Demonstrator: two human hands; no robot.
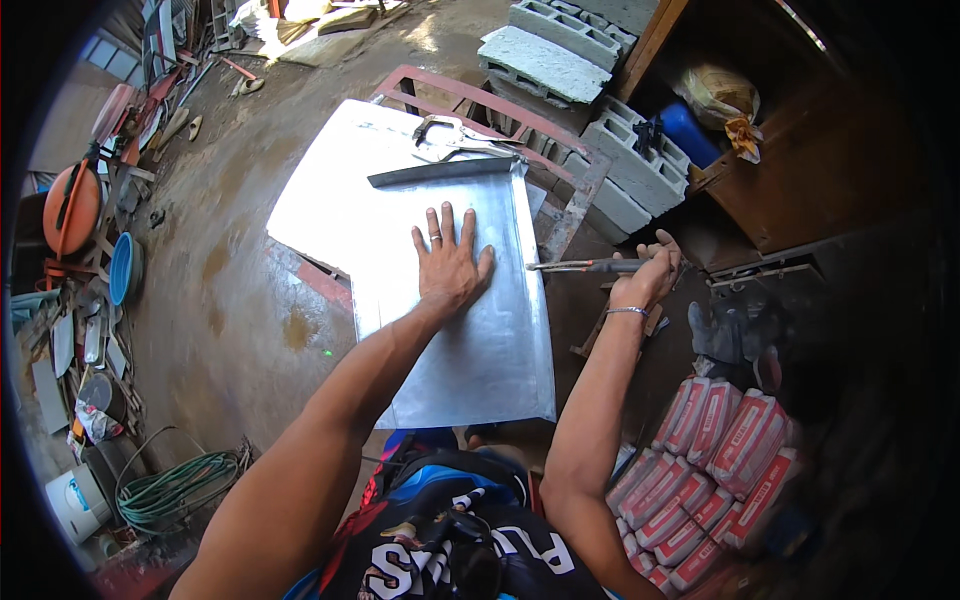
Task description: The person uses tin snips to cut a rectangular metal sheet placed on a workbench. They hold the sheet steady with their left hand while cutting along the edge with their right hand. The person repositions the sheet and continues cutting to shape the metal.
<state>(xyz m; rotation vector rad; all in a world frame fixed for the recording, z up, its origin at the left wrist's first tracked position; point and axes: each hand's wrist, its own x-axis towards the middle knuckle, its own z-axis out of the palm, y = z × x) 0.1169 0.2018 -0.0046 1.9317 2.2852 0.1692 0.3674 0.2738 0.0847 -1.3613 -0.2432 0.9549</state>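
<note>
Fingers spread flat, the left hand presses on the grey folded sheet-metal panel, seemingly pinning it to the red steel frame. The right hand, fingers closed round a long slim metal tool, aims its tip at the panel's right edge. Silver locking pliers lie at its far edge.

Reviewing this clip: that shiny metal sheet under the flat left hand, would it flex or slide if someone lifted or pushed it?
The metal sheet looks thin and broad, so it would probably bow when lifted by one edge. Its folded-up right rim likely stiffens that side. Its surface is smooth, yet the locking pliers at the far end and the left hand pressing flat probably stop sliding.
</note>
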